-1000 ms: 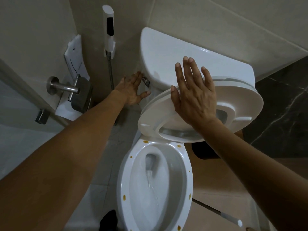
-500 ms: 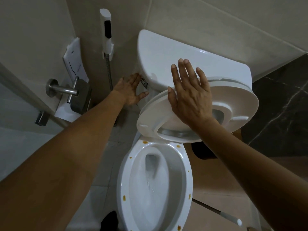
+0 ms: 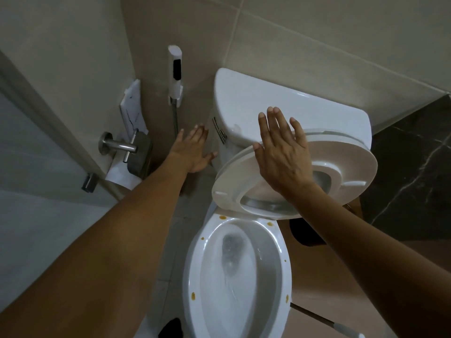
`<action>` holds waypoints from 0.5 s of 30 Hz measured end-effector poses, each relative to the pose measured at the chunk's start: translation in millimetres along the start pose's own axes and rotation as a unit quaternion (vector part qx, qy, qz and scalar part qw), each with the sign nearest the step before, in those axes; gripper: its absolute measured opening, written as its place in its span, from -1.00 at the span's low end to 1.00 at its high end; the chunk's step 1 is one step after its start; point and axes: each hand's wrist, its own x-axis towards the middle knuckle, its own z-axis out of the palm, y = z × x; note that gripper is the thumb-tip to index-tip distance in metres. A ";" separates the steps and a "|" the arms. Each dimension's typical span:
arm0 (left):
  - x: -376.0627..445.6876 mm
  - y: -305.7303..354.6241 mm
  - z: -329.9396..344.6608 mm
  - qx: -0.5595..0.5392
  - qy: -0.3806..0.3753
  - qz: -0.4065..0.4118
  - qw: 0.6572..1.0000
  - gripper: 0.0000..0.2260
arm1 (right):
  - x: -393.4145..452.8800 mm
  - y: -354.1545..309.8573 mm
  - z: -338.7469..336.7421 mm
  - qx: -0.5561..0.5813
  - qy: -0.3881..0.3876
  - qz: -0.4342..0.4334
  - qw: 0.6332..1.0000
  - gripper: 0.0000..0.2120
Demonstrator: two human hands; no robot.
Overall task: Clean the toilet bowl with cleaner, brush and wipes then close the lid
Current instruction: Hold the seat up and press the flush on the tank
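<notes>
The white toilet bowl (image 3: 285, 272) stands open below me, with brown spots on its rim and water streaming down inside. The seat and lid (image 3: 351, 167) are raised and lean toward the tank (image 3: 280, 111). My right hand (image 3: 283, 152) lies flat with straight fingers against the raised seat's underside. My left hand (image 3: 195, 150) hovers open just left of the chrome flush lever (image 3: 219, 134) on the tank's side, fingers spread, not on it.
A bidet sprayer (image 3: 175, 69) hangs on the wall left of the tank. A metal paper holder (image 3: 122, 147) with white paper sits further left. A thin rod with a white end (image 3: 336, 324) lies on the floor at the right, near a dark object (image 3: 305, 232).
My left hand has come off the flush lever and spread open. Water in the bowl keeps running. My right hand stays on the raised seat.
</notes>
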 end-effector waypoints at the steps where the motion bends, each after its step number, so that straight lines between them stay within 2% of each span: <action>1: -4.4 1.3 -7.0 0.005 0.001 -0.002 1.000 -0.33 | -0.2 -0.1 -2.0 0.006 -0.012 0.001 1.000 -0.41; 7: -32.3 13.3 -61.1 0.032 0.010 -0.005 0.999 -0.32 | -0.1 1.7 -20.4 0.047 -0.122 0.014 0.991 -0.41; 12: -67.3 36.3 -105.4 0.067 0.005 -0.013 0.998 -0.30 | -9.4 29.4 -42.3 0.060 -0.128 0.110 0.984 -0.42; 15: -91.8 60.8 -124.2 0.075 0.008 -0.013 0.997 -0.30 | -24.0 59.7 -58.5 0.112 -0.137 0.131 0.975 -0.42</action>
